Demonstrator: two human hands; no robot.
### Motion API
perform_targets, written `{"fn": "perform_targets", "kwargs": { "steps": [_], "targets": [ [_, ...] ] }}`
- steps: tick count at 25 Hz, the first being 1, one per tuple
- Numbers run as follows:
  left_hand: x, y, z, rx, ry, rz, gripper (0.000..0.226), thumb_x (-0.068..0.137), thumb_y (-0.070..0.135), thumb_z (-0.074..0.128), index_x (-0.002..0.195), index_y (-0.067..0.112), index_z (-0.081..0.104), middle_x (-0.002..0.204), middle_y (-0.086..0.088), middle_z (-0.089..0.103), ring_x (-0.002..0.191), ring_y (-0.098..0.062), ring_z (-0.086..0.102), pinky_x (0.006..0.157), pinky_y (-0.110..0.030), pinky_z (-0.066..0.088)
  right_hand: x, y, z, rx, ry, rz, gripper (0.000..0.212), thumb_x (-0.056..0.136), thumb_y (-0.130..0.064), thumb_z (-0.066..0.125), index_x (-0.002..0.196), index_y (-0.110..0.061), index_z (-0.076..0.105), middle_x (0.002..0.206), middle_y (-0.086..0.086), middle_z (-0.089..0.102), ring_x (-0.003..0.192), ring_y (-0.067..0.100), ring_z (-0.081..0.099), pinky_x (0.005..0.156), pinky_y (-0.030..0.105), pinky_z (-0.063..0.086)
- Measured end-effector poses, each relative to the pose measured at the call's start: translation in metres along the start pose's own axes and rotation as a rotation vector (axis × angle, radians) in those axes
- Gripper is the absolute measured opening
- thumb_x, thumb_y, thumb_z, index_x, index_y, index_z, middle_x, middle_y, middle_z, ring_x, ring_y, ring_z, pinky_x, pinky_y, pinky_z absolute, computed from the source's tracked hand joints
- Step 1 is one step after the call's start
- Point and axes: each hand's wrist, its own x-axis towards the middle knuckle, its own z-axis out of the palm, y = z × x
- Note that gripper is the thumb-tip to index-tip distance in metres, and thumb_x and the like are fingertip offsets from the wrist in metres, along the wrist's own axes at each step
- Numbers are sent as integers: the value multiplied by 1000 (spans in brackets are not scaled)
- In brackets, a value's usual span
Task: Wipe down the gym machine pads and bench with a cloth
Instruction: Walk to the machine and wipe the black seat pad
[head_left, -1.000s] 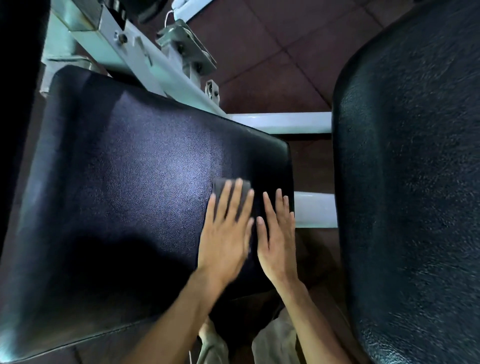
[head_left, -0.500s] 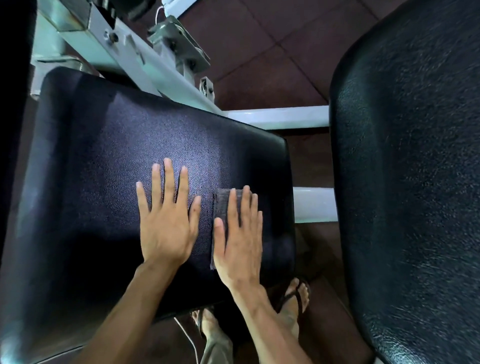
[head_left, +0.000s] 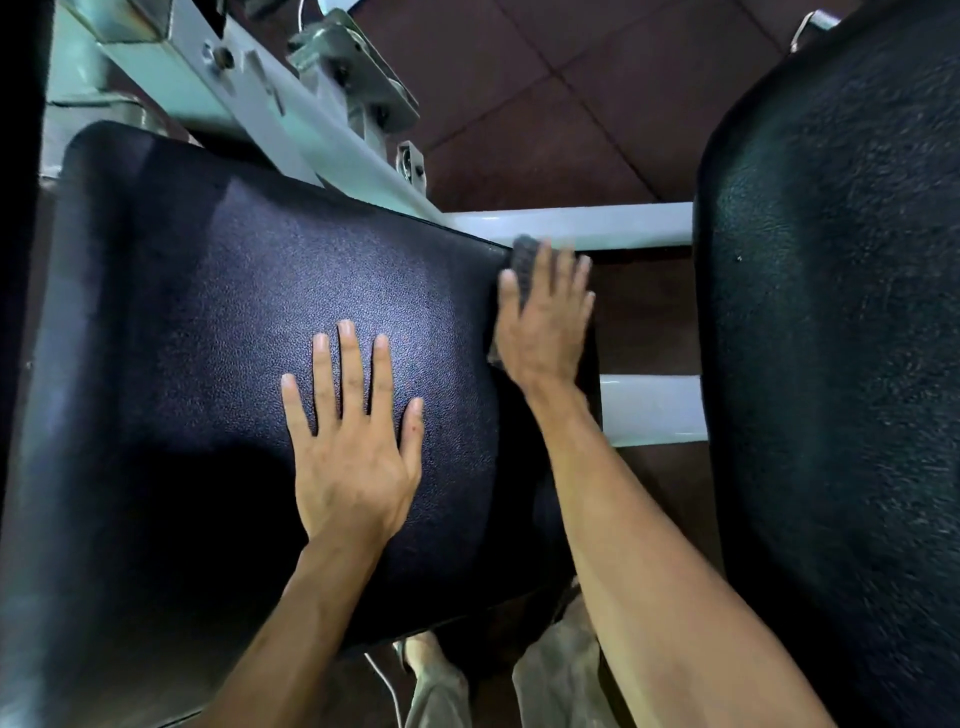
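A large black textured pad (head_left: 208, 364) fills the left and middle of the head view. My left hand (head_left: 353, 452) lies flat on it, fingers spread, holding nothing. My right hand (head_left: 545, 322) presses a small dark grey cloth (head_left: 523, 260) against the pad's far right corner; only the cloth's top end and a sliver by my thumb show past my fingers. That hand is motion-blurred. A second black pad (head_left: 831, 364) rises along the right side, a hand's width from my right forearm.
The white metal frame (head_left: 571, 226) runs behind and between the two pads, with a bracket and bolts (head_left: 358, 67) at the top. Brown floor tiles (head_left: 519, 104) lie beyond. My feet and light trousers (head_left: 550, 670) stand below the pad's near edge.
The cloth passed from under my left hand to under my right. My right hand then slid it up and right to the pad's far corner. My left hand moved left and now rests flat mid-pad.
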Motion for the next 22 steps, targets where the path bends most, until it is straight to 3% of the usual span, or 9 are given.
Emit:
{"fn": "perform_targets", "kwargs": {
  "steps": [4,7,10,14,19,22],
  "targets": [
    [-2,-1,0,-14,6,1,65,101,50,19,157,21,7,166,-6,-3,154,-26,-3,124,-53,1,-88,9,0,-17,-144,-334,68,101,-48,29,157,-15,6,166,7,-2,153,25,-7,124,50,8],
    [-1,0,0,-15,-2,-6,65,100,50,18,157,21,6,167,-5,-3,154,-25,-4,124,-53,1,-157,48,-5,-203,-183,-292,71,100,-51,24,157,-16,-1,165,7,-11,152,25,-15,122,55,4],
    [-2,0,1,-18,-1,-5,64,101,50,19,157,22,6,167,-6,-3,154,-25,-4,124,-53,1,-160,48,0,-223,-149,-253,74,99,-53,25,157,-14,-1,165,8,-12,152,24,-16,122,52,-5],
    [-2,-2,2,-14,8,-1,64,102,50,19,157,21,5,166,-6,-4,154,-26,-4,124,-53,1,-150,43,6,-136,-124,-304,69,101,-47,25,157,-11,5,166,5,-3,153,21,-10,125,44,4],
    [-3,-2,2,27,-13,8,63,102,50,18,157,21,5,166,-7,-4,154,-26,-4,123,-52,-2,-141,49,6,126,-51,-339,53,104,-28,36,152,-6,28,161,7,27,152,20,15,123,33,19],
    [-5,0,-20,-58,-119,5,59,104,45,19,157,19,14,166,-9,1,154,-27,-2,124,-53,2,-146,46,-25,285,-140,-201,48,104,-25,41,150,-13,33,157,1,36,148,13,27,119,18,19]
  ]
}}
